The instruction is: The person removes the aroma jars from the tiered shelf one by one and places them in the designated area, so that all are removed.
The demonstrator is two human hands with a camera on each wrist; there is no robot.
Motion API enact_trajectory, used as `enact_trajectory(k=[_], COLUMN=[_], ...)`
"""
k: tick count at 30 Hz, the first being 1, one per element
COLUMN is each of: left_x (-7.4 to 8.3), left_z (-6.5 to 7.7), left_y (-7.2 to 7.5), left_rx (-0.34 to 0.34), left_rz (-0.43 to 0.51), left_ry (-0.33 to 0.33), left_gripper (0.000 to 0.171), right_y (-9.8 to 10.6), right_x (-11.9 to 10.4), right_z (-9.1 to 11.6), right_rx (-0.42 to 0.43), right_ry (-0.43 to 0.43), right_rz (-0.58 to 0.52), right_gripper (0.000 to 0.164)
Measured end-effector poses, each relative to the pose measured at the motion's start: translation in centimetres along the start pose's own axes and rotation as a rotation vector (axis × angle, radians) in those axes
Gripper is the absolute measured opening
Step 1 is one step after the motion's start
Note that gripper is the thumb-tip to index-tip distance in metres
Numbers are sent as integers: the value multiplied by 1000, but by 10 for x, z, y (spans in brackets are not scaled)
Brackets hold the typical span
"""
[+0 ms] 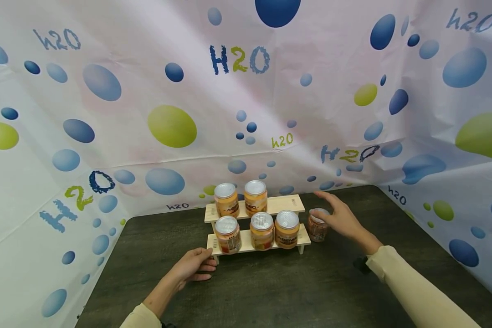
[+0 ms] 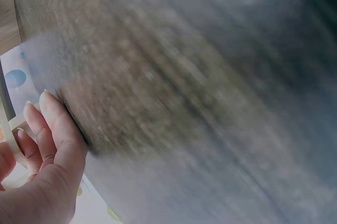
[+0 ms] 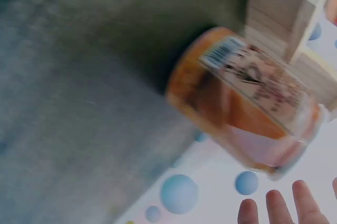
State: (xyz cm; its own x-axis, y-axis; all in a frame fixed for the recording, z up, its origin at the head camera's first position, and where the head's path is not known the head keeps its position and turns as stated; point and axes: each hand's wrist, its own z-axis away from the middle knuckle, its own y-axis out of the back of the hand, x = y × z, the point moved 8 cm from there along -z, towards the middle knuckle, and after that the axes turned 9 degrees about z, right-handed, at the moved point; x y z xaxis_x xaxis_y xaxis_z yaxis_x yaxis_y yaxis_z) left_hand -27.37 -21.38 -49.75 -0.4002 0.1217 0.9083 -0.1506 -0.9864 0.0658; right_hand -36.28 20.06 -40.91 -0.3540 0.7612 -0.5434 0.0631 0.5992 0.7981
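Observation:
A two-step wooden stand (image 1: pixel 246 246) carries orange jars with silver lids, two on the upper step and three on the lower. My left hand (image 1: pixel 192 266) grips the stand's left front corner, its thumb at the end of the lower board. The left wrist view shows the fingers of that hand (image 2: pixel 58 150) beside a pale wooden piece. To the right of the stand, a single jar (image 1: pixel 317 230) stands upright on the table. My right hand (image 1: pixel 342 218) reaches over this jar with fingers spread, partly covering its lid. In the right wrist view, fingertips (image 3: pixel 303 203) appear beyond the jar's lid end.
The lower step has a gap between its left jar (image 1: pixel 228 239) and the other two. Right of the upper jars lies bare board (image 1: pixel 284 204). A dark wood-grain table (image 1: pixel 279 291) lies beneath, with a bubble-printed sheet (image 1: pixel 213 136) behind and at both sides.

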Motion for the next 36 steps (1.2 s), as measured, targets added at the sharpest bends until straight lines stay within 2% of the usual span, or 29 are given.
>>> enact_trajectory(k=[7,18,29,36], left_x=[0,0,-1,-2], left_z=[0,0,-1,-2], left_y=[0,0,0,1], left_rx=[-9,-4,-13,-20], left_rz=[5,9,14,13], left_ry=[-2,4,-1,-4], left_gripper=[42,42,43,41], right_y=[5,-1,-7,-12], right_x=[-23,-59,-79,-91], right_z=[-15,-32,-41,-45], right_rx=[-19,-31,-54,-72], right_ry=[15,85,123,112], right_rz=[-3,-56,-99,-152], right_gripper=[70,65,66,65])
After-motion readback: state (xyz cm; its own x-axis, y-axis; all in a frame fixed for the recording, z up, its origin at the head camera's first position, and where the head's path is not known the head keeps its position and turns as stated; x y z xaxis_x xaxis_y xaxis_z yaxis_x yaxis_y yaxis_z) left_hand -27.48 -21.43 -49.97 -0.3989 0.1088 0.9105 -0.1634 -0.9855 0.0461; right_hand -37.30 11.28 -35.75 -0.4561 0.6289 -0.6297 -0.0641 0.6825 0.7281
